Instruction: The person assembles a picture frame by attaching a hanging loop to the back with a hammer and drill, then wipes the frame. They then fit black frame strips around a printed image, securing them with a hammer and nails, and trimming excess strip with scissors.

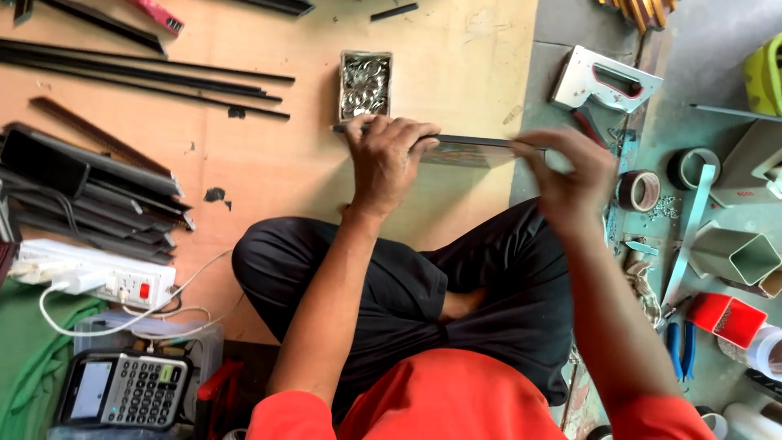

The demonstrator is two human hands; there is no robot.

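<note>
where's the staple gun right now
In the head view, the white staple gun lies upper right on the grey floor, beyond the right hand, beside the tape rolls.

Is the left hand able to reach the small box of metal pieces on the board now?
Probably yes. The left hand lies just below the box of metal pieces with bare board between them, but its fingers hold the flat dark strip.

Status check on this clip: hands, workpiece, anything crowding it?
Left hand gripping long dark flat strip. Right hand blurred, pinching its other end. Small metal tin of silver rings just beyond; white staple gun to the right.
</note>
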